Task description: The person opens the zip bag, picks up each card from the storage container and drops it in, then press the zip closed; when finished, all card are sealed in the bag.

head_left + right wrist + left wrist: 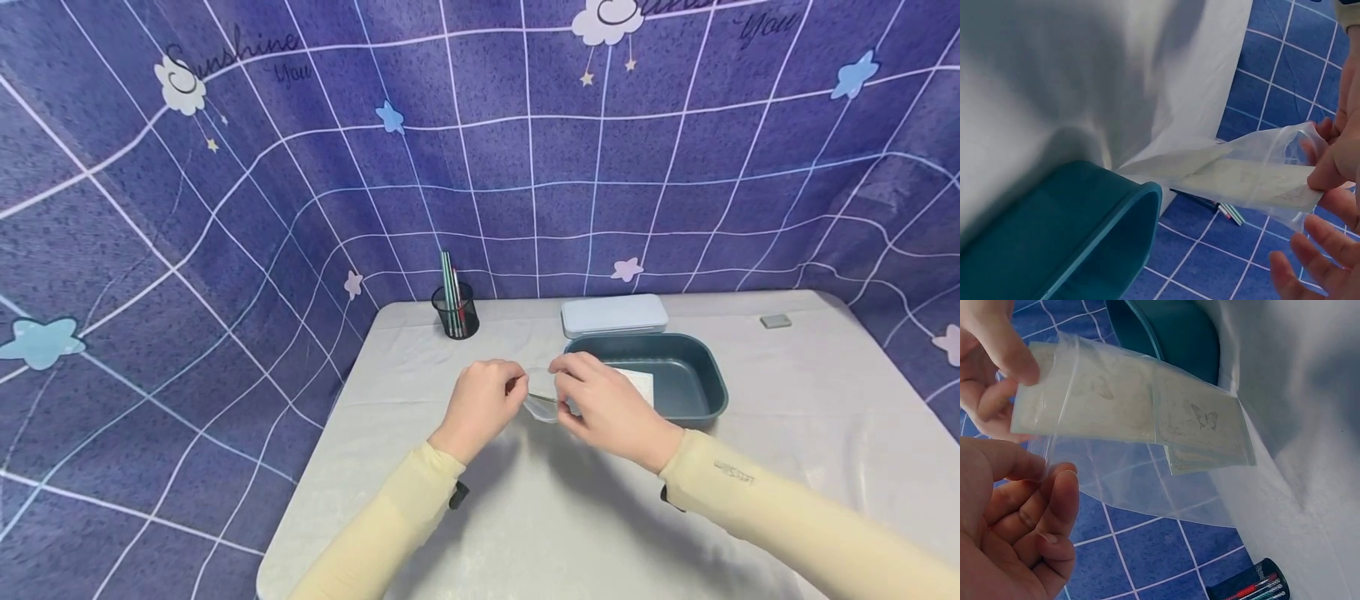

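Between my hands, close in front of the teal bin (705, 375), is a clear plastic bag (1141, 487). Several pale cards (1122, 403) lie in it, one printed with a small butterfly. The outermost card sticks out past the bag's mouth. My left hand (480, 408) pinches the edge of that mouth between thumb and fingertips. With its thumb flat on the protruding end, my right hand (611, 408) grips the pale card; its other fingers lie behind the card. In the right wrist view the bag (1222, 169) droops away from the hands.
A white sheet (641, 383) shows at the bin's left side, partly behind my right hand. Behind the bin lies a pale blue-white case (615, 317). A black mesh cup (465, 322) with pencils stands back left; a small grey block (776, 321) lies back right.
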The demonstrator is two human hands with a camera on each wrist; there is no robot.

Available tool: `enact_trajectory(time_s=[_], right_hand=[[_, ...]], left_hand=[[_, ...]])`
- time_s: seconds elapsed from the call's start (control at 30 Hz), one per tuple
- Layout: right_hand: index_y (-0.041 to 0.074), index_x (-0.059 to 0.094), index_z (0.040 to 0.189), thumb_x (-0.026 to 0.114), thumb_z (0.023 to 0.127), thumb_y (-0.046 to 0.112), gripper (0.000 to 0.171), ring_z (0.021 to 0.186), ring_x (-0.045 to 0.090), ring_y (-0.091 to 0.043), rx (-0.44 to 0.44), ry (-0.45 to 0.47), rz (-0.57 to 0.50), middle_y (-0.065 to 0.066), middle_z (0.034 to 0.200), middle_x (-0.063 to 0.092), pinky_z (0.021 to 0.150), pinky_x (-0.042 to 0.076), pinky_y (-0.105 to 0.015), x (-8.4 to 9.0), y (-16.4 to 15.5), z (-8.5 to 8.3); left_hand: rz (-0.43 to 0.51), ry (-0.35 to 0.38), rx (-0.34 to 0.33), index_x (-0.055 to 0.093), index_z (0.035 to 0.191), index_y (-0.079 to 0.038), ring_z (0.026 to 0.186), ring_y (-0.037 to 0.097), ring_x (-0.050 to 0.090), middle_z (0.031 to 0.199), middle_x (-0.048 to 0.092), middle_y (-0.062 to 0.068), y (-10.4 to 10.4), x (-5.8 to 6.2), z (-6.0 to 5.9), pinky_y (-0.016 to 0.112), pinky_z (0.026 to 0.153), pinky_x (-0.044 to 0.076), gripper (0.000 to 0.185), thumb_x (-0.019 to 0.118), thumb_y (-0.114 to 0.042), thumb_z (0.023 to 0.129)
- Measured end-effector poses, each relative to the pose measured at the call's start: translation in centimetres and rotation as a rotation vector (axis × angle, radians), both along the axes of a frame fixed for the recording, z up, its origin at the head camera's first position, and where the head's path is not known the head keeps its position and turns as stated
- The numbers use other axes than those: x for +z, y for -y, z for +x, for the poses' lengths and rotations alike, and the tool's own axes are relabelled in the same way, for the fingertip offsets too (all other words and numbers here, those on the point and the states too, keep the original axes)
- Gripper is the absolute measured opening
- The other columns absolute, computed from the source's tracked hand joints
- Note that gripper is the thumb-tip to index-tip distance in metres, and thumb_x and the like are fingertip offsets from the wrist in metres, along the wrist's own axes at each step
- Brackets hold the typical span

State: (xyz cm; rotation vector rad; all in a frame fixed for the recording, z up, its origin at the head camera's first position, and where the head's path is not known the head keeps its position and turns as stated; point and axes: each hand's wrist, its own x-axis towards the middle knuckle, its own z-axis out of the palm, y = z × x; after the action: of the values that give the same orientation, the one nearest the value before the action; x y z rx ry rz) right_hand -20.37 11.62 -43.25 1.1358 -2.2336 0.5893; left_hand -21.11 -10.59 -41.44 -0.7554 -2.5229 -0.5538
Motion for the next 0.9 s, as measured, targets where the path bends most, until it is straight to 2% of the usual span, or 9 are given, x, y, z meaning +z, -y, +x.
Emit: enact_trajectory(time_s=[0.17, 0.37, 0.53, 0.9], right_hand=[[0.011, 0.06, 0.076, 0.072, 0.081, 0.004, 0.015, 0.107, 0.06, -0.034, -0.03, -0.019, 0.028, -0.017, 0.124, 0.063, 0.08, 0.053, -0.042, 0.0, 0.5, -0.6], [0.013, 0.069, 0.079, 0.078, 0.08, 0.003, 0.013, 0.106, 0.063, -0.031, -0.049, -0.009, 0.082, -0.013, 0.117, 0.067, 0.081, 0.054, -0.044, 0.0, 0.9, -1.4], [0.015, 0.075, 0.08, 0.083, 0.078, 0.004, 0.013, 0.102, 0.064, -0.03, -0.062, 0.01, 0.128, -0.011, 0.111, 0.069, 0.075, 0.054, -0.045, 0.0, 1.4, -1.8], [0.015, 0.077, 0.074, 0.084, 0.078, 0.003, 0.015, 0.094, 0.064, -0.03, -0.139, 0.005, 0.241, -0.01, 0.107, 0.07, 0.064, 0.048, -0.042, -0.7, 2.1, -2.5]], left_hand=[[-0.007, 0.005, 0.002, 0.069, 0.072, -0.017, 0.055, 0.008, 0.048, 0.062, 0.053, -0.01, 0.0, 0.0, 0.0, 0.027, 0.057, 0.043, 0.022, 0.066, -0.005, 0.09], [-0.014, 0.006, 0.001, 0.072, 0.075, -0.016, 0.056, 0.007, 0.051, 0.065, 0.057, -0.01, 0.0, 0.1, 0.0, 0.028, 0.058, 0.045, 0.019, 0.067, -0.006, 0.091], [-0.017, -0.001, 0.0, 0.075, 0.079, -0.015, 0.059, 0.007, 0.055, 0.068, 0.062, -0.009, 0.1, 0.1, 0.0, 0.029, 0.06, 0.048, 0.016, 0.068, -0.007, 0.091], [-0.014, 0.002, 0.005, 0.077, 0.082, -0.013, 0.063, 0.009, 0.06, 0.071, 0.067, -0.007, 0.0, 0.2, 0.1, 0.031, 0.062, 0.051, 0.014, 0.069, -0.007, 0.091]])
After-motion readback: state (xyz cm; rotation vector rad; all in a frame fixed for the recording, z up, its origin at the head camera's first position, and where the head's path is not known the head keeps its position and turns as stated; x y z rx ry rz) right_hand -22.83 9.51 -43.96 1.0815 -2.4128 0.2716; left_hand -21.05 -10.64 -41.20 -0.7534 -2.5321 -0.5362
